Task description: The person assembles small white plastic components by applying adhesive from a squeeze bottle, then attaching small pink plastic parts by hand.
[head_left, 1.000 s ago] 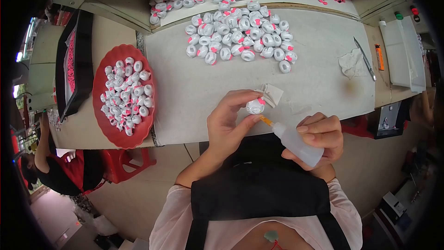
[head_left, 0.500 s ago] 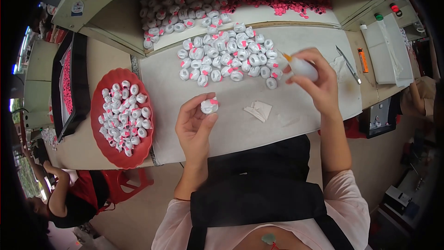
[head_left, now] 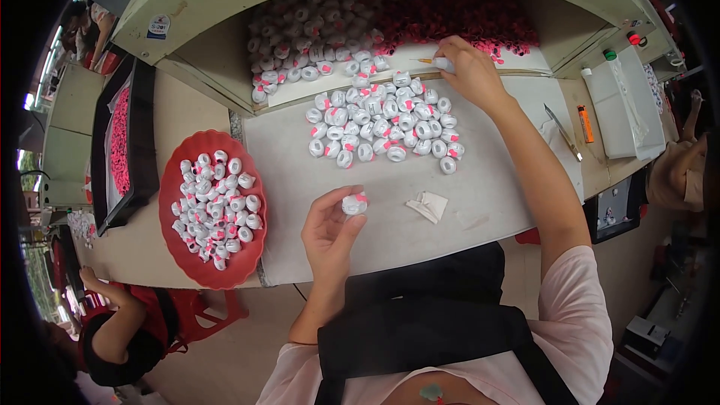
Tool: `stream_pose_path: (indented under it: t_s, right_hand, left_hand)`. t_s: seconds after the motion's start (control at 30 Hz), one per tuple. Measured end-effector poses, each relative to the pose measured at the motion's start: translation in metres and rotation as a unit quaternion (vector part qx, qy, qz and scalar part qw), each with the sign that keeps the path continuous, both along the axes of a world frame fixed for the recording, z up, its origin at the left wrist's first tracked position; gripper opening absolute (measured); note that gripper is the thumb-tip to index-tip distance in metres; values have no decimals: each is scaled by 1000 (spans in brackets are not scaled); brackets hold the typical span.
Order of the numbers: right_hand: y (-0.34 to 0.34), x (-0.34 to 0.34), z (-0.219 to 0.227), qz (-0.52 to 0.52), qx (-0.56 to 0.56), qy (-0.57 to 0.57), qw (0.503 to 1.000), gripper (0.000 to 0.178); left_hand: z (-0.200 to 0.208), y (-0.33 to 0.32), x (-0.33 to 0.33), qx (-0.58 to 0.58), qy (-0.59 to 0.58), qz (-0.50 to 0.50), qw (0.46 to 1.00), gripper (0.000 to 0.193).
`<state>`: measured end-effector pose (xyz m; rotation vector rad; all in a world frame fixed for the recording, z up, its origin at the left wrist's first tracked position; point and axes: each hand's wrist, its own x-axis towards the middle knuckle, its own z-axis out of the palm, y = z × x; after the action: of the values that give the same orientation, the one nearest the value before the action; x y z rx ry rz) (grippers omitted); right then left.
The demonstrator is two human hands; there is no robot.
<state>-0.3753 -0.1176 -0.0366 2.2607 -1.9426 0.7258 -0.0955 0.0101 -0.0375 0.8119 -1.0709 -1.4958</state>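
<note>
My left hand (head_left: 330, 229) pinches a small white doll head (head_left: 354, 203) with a pink bow between thumb and fingertips, above the near part of the white work sheet (head_left: 300, 255). Reaching far forward, my right hand (head_left: 474, 73) is closed around a white squeeze bottle (head_left: 444, 65) with a thin yellow-orange nozzle pointing left. It is at the shelf opening, near a heap of small red-pink pieces (head_left: 457, 11). Between the hands lies a cluster of similar white heads (head_left: 382, 124), several with pink bows. My right fingers hide most of the bottle.
A red scalloped dish (head_left: 169, 236) of white heads stands left. Beyond it is a black tray (head_left: 142, 150) of pink pieces. Crumpled paper (head_left: 427, 207) lies on the sheet. Right are tweezers (head_left: 564, 133), an orange tube (head_left: 586, 124) and a white tray (head_left: 622, 135). Another person (head_left: 124, 326) sits left.
My right hand has moved forward and left with the squeeze bottle, up to the shelf opening. The left hand still holds the doll head. The whole view has shifted slightly.
</note>
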Motion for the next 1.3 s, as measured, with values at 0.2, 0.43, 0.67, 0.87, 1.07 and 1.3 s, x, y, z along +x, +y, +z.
stream_pose_path:
  t_s: [0.2,0.43,0.67,0.87,1.07,1.3]
  right_hand:
    - [17,-12,-4,53,-1,-15,998,24]
    - [59,6,19,52,-45,-224,972,14]
    - [161,74,41,61,205,-618,756,10]
    - [167,87,22,109,182,-632,746,10]
    - [170,85,25,109,197,-625,748,8]
    - [170,91,21,72,164,-596,783,8]
  left_hand:
    - [5,-4,-13,22,41,-28,998,35]
    - [5,3,-20,30,43,-43,998,35]
    - [0,5,-34,-33,-46,-42,998,32]
    - [1,7,-37,-124,-143,-27,982,29]
    - [3,10,-34,-146,-181,-58,971,29]
    - [5,7,-33,-196,-173,-102,960,30]
